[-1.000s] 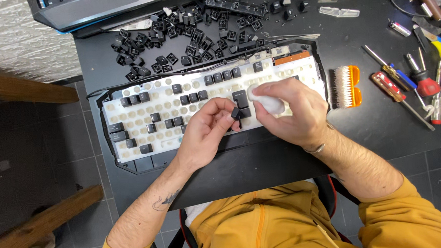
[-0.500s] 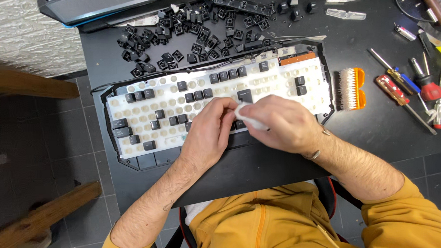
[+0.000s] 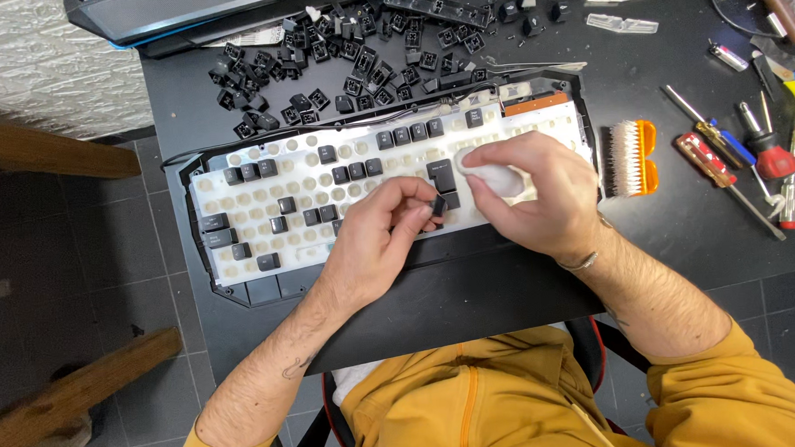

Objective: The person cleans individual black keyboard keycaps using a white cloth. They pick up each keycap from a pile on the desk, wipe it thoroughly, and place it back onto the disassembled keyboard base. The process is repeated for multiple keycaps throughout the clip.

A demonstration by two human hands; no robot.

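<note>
A keyboard with a white plate lies on the dark table, most of its keycaps off and only scattered black ones left in place. My left hand pinches a small black keycap between thumb and fingertips just above the keyboard's middle. My right hand is closed around a white cloth or wipe, pressed against that keycap. Both hands meet over the lower centre of the keyboard.
A heap of loose black keycaps lies behind the keyboard. An orange-handled brush sits right of it, then screwdrivers and other tools. A monitor base stands at the back left. Wooden beams are at left.
The view has shifted slightly. My left hand has lifted the keycap a little off the plate, and my right hand keeps the white cloth against it.
</note>
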